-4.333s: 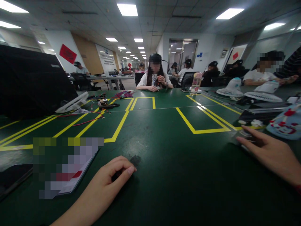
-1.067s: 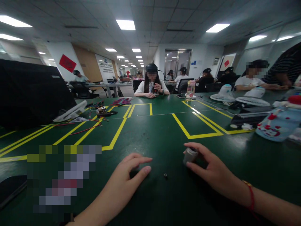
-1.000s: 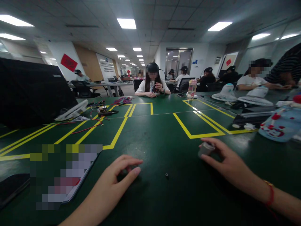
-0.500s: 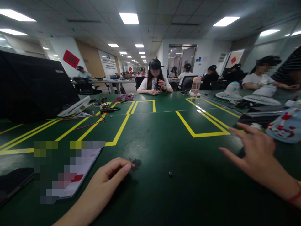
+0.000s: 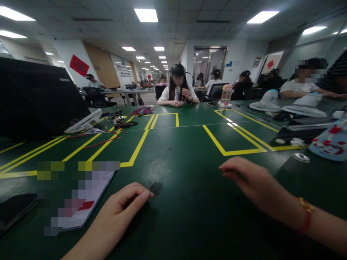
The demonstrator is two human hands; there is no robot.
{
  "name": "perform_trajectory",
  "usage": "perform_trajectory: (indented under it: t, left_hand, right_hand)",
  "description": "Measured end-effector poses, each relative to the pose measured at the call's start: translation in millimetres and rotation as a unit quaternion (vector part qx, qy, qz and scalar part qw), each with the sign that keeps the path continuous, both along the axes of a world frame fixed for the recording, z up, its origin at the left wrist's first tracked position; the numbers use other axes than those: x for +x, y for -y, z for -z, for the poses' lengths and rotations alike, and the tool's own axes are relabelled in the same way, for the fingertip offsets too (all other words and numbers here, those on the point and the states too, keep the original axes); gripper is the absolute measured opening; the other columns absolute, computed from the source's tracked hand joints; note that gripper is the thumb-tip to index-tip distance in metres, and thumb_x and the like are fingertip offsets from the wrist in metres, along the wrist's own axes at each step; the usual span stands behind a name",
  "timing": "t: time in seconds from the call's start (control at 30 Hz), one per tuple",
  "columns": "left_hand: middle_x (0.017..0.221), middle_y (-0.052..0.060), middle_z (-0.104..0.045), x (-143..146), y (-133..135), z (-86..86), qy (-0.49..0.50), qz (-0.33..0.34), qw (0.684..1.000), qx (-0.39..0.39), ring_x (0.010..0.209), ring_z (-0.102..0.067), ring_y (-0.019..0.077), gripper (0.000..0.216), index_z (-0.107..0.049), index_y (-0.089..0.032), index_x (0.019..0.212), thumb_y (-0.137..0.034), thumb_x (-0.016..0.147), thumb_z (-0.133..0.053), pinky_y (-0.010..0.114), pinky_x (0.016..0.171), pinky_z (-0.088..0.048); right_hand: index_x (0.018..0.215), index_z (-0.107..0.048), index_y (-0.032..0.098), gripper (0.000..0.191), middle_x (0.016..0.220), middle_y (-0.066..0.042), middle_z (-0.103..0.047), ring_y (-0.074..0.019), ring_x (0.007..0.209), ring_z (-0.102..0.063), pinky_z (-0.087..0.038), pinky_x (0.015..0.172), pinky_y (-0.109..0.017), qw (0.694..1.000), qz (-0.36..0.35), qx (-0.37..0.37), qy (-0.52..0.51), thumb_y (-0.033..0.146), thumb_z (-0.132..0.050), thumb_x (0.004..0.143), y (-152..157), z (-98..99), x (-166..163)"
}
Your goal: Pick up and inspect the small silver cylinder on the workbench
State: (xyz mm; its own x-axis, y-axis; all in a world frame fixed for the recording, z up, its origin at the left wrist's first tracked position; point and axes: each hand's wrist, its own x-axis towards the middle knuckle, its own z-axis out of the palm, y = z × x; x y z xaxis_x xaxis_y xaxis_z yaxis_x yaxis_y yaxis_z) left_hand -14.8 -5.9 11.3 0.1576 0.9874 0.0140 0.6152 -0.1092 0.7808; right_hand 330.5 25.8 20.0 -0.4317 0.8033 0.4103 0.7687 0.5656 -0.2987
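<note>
On the green table rests my left hand [image 5: 121, 204], its thumb and index finger pressed together beside a dark smudge [image 5: 156, 187]; anything pinched there is too small or hidden. My right hand [image 5: 253, 182] hovers over the right half of the table, fingers drawn together above the thumb. What its fingertips may hold is out of sight. A grey metal cylinder [image 5: 295, 163] with a bright end stands beyond my right wrist. Left of my left hand lies a phone [image 5: 90, 200] with a lit screen, partly blurred out.
Yellow tape [image 5: 241, 152] marks boxes on the table. A dark monitor [image 5: 40, 101] and a white fan [image 5: 84, 121] stand left, near wires and small parts [image 5: 123, 122]. To the right are a patterned blue item [image 5: 332, 141] and more fans [image 5: 267, 101]. A person [image 5: 177, 88] sits opposite.
My right hand has moved left and its spread fingers have come together, uncovering the metal cylinder. The small ring-like part on the table no longer shows. My left hand stays nearly still.
</note>
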Motion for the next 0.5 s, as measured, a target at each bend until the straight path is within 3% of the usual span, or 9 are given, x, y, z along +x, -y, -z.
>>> perform_trajectory:
  t: [0.1,0.17,0.23,0.37,0.5]
  left_hand:
    - [0.08,0.0,-0.067,1.2,-0.1,1.6,0.001,0.01,1.0,-0.002,0.075,-0.061,0.0211,0.027,-0.07,-0.026,0.08,-0.043,0.09,-0.052,0.028,0.068,-0.047]
    - [0.079,-0.001,-0.067,2.0,0.1,1.6,0.005,0.016,1.0,-0.002,0.077,-0.062,0.0212,0.026,-0.069,-0.026,0.079,-0.042,0.09,-0.051,0.028,0.07,-0.047]
    - [0.08,-0.001,-0.067,2.5,0.5,1.6,0.008,0.02,1.0,-0.003,0.078,-0.063,0.0211,0.025,-0.069,-0.026,0.079,-0.04,0.09,-0.052,0.027,0.071,-0.046]
    - [0.08,-0.001,-0.067,2.5,1.1,2.4,0.019,0.011,1.0,0.008,0.078,-0.063,0.0209,0.023,-0.07,-0.026,0.08,-0.038,0.09,-0.054,0.027,0.07,-0.045]
    - [0.08,-0.001,-0.067,0.9,1.1,2.7,0.013,0.014,1.0,0.005,0.078,-0.063,0.0207,0.024,-0.07,-0.026,0.079,-0.039,0.09,-0.053,0.027,0.07,-0.045]
  right_hand:
    - [0.113,-0.06,0.015,0.035,0.109,-0.01,-0.063,-0.0163,0.097,-0.06,-0.046,0.084,-0.033,0.976,0.189,0.082,0.076,0.038,-0.043,0.093,-6.8,-26.7,69.7]
    - [0.115,-0.061,0.013,0.045,0.106,-0.01,-0.065,-0.0157,0.091,-0.062,-0.044,0.077,-0.032,0.94,0.318,0.056,0.11,0.046,-0.041,0.091,-12.1,-39.1,116.9]
    - [0.113,-0.063,0.012,0.056,0.098,-0.009,-0.067,-0.014,0.079,-0.063,-0.042,0.069,-0.033,0.911,0.398,-0.008,0.105,0.056,-0.043,0.085,-17.2,-43.8,156.1]
    - [0.106,-0.068,0.012,0.058,0.09,-0.008,-0.07,-0.0132,0.069,-0.064,-0.041,0.067,-0.035,0.91,0.4,-0.099,0.048,0.059,-0.05,0.076,-21.1,-39.7,193.0]
    - [0.111,-0.067,0.013,0.059,0.094,-0.009,-0.07,-0.0146,0.076,-0.065,-0.042,0.069,-0.034,0.901,0.423,-0.096,0.014,0.058,-0.052,0.077,-16.9,-38.8,191.6]
